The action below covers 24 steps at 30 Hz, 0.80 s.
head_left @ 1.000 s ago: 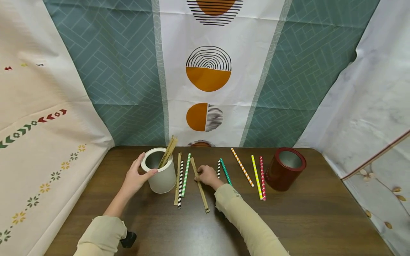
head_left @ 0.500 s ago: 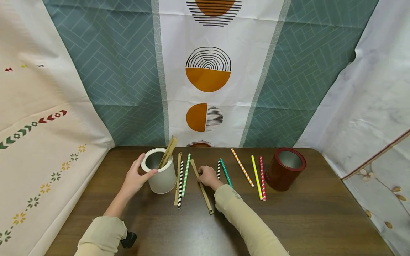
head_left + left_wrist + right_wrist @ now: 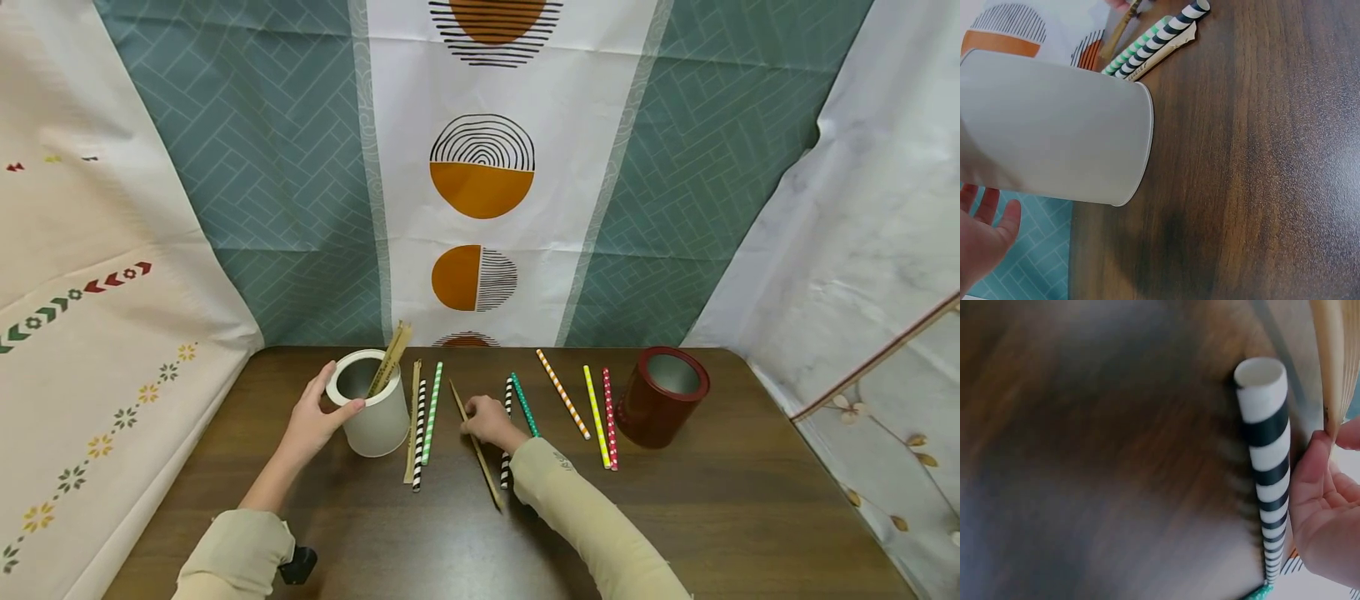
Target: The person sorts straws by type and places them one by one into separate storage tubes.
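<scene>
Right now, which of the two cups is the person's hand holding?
The white cup, at the table's left; the left hand grips its rim. The red cup stands untouched at the right.

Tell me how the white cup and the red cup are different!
The white cup has flat wooden sticks standing in it; the red cup shows none inside. The left hand holds the white cup, while nothing touches the red cup. The white cup stands at the left end of the row of straws, the red cup at the right end. Both are round, open on top, and stand upright on the brown table.
</scene>
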Each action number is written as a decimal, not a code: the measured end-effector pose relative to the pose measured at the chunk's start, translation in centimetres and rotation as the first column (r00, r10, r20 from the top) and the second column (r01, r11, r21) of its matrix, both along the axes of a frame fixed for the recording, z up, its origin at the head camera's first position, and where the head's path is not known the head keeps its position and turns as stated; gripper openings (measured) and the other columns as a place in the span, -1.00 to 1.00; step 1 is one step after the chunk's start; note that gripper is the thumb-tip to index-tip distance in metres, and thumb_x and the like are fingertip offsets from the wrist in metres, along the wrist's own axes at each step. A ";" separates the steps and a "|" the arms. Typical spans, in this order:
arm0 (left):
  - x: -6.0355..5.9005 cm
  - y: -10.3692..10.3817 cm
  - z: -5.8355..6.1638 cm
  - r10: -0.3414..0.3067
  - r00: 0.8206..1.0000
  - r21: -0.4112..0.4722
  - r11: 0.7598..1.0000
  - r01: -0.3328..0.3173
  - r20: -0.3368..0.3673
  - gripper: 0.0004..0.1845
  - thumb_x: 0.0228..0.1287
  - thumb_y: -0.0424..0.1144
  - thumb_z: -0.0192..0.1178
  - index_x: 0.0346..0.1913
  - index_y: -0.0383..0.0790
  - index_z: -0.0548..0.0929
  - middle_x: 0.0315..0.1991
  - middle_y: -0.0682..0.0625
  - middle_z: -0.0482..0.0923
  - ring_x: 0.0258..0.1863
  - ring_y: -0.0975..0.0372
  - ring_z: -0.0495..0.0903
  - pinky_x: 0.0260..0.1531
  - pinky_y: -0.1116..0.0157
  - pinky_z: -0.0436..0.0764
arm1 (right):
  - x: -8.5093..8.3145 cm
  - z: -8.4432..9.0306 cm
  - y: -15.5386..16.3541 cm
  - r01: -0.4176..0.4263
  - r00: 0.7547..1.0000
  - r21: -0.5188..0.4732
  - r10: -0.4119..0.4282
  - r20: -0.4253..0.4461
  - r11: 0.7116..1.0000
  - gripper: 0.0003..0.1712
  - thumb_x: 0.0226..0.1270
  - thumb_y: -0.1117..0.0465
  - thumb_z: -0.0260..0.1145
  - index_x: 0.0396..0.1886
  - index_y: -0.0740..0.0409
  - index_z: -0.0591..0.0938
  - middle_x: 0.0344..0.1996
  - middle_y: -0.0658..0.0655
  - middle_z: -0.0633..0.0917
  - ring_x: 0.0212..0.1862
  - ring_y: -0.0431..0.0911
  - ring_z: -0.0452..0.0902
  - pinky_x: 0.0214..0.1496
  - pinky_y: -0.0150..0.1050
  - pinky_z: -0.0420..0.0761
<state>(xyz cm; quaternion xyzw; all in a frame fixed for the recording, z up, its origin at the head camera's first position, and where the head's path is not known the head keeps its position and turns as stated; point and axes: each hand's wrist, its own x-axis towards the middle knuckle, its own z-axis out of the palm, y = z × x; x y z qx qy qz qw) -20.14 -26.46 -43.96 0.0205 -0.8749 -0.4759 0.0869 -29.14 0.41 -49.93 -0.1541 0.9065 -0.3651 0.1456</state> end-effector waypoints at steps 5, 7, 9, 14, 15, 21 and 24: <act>0.1 0.0 0.0 0.000 1.000 0.000 1.000 0.000 0.005 -0.08 0.02 -0.06 0.26 0.37 -0.15 -0.04 0.33 -0.26 -0.01 0.31 -0.09 -0.01 0.15 -0.17 0.04 | 0.0 0.1 0.8 -0.022 0.996 -0.108 0.031 0.081 0.994 -0.66 0.00 0.35 0.23 -0.15 0.34 0.50 -0.67 0.13 0.53 -0.77 -0.20 0.34 -0.73 -0.36 0.43; 0.1 -0.1 0.1 0.001 1.000 -0.001 1.000 -0.001 0.008 -0.08 0.02 -0.06 0.26 0.37 -0.15 -0.04 0.33 -0.26 -0.01 0.31 -0.10 -0.01 0.15 -0.18 0.03 | 0.0 0.5 1.1 -0.040 0.993 -0.149 0.056 0.101 0.988 -0.65 0.01 0.37 0.19 -0.13 0.35 0.49 -0.78 0.07 0.48 -0.78 -0.20 0.33 -0.72 -0.35 0.43; 0.1 -0.1 0.1 0.001 1.000 -0.001 1.000 -0.001 0.011 -0.08 0.02 -0.05 0.26 0.37 -0.15 -0.04 0.33 -0.26 -0.02 0.31 -0.10 -0.02 0.15 -0.18 0.03 | -0.1 1.0 1.4 -0.063 0.990 -0.186 0.084 0.112 0.981 -0.64 0.03 0.38 0.15 -0.10 0.36 0.47 -0.83 0.03 0.44 -0.78 -0.19 0.32 -0.71 -0.34 0.43; 0.1 0.0 0.2 -0.002 1.000 -0.008 1.000 0.002 0.011 -0.08 0.02 -0.05 0.26 0.37 -0.16 -0.04 0.32 -0.26 -0.01 0.31 -0.11 -0.01 0.15 -0.18 0.03 | 0.0 3.3 1.8 -0.093 0.981 -0.261 0.133 0.141 0.961 -0.60 0.05 0.42 0.09 -0.03 0.37 0.42 -0.79 0.00 0.43 -0.74 -0.18 0.34 -0.67 -0.32 0.42; 0.1 0.0 0.2 -0.001 1.000 -0.010 1.000 0.002 0.011 -0.08 0.02 -0.05 0.25 0.37 -0.16 -0.04 0.32 -0.26 -0.01 0.31 -0.10 -0.01 0.15 -0.18 0.03 | 0.0 3.9 1.9 -0.098 0.979 -0.275 0.142 0.147 0.956 -0.59 0.06 0.42 0.08 -0.02 0.38 0.41 -0.77 0.01 0.43 -0.73 -0.18 0.34 -0.66 -0.32 0.41; 0.1 0.0 0.2 -0.005 1.000 -0.005 1.000 0.005 0.018 -0.08 0.02 -0.04 0.25 0.38 -0.14 -0.05 0.33 -0.26 -0.02 0.31 -0.10 -0.02 0.15 -0.18 0.02 | 0.2 6.8 2.4 -0.132 0.966 -0.343 0.197 0.164 0.930 -0.59 0.09 0.43 0.06 0.01 0.38 0.37 -0.63 0.02 0.45 -0.69 -0.19 0.30 -0.61 -0.30 0.38; 0.1 0.0 0.2 -0.008 1.000 0.000 1.000 0.008 0.020 -0.07 0.03 -0.04 0.25 0.38 -0.13 -0.06 0.33 -0.26 -0.02 0.31 -0.11 -0.03 0.15 -0.19 0.01 | 0.2 8.2 2.5 -0.122 0.961 -0.381 0.205 0.187 0.917 -0.61 0.10 0.43 0.05 -0.01 0.34 0.36 -0.58 0.03 0.45 -0.67 -0.18 0.29 -0.60 -0.30 0.36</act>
